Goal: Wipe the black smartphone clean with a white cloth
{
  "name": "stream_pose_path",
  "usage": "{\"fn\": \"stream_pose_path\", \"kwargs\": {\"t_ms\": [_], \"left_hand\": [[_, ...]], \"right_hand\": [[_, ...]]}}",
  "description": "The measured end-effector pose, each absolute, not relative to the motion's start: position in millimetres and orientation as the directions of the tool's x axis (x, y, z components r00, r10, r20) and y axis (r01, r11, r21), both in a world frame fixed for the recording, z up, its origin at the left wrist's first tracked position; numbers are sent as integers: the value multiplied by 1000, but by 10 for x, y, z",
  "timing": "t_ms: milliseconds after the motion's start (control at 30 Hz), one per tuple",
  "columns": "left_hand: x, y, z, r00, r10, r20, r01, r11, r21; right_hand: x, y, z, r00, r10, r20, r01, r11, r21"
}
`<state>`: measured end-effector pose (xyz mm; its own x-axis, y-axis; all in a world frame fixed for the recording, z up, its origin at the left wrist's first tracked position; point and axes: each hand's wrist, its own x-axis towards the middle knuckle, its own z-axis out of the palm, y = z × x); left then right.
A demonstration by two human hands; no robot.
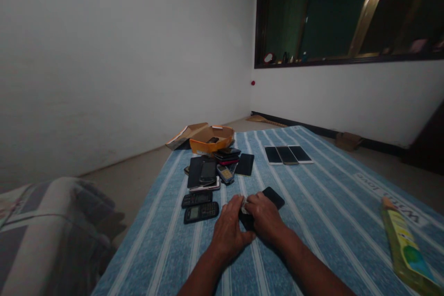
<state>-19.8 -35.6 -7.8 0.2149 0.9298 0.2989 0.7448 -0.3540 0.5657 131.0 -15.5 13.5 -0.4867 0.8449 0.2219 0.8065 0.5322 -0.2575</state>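
Both of my hands meet over a dark phone (246,222) lying low on the striped blue cloth. My left hand (226,227) is closed around its left side, thumb along the near edge. Fingers curled, my right hand (265,215) presses a small whitish, crumpled thing (244,205) onto the phone; the fingers mostly hide it. Just beyond my right hand lies another black phone (274,197). To the left rest two black keypad phones, one (201,212) nearer and one (197,199) farther.
Several stacked phones (208,171) and an open orange box (211,144) stand farther back. Three phones (287,155) lie in a row at the back right. A bottle of yellow-green liquid (405,249) lies at the right. A draped seat (52,236) is at left.
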Motion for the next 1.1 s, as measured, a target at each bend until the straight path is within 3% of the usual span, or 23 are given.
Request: {"fn": "stream_pose_path", "kwargs": {"t_ms": [400,633,1100], "left_hand": [[-158,-397,69,223,928,300,771,-356,528],[-159,-392,38,195,951,238,782,-297,548],[-157,-386,-17,184,948,259,794,-299,529]], "right_hand": [[1275,-187,99,-472,843,259,794,534,-290],[1283,-172,122,-498,828,258,794,554,-248],[1277,-178,83,-498,818,289,791,565,-236]]}}
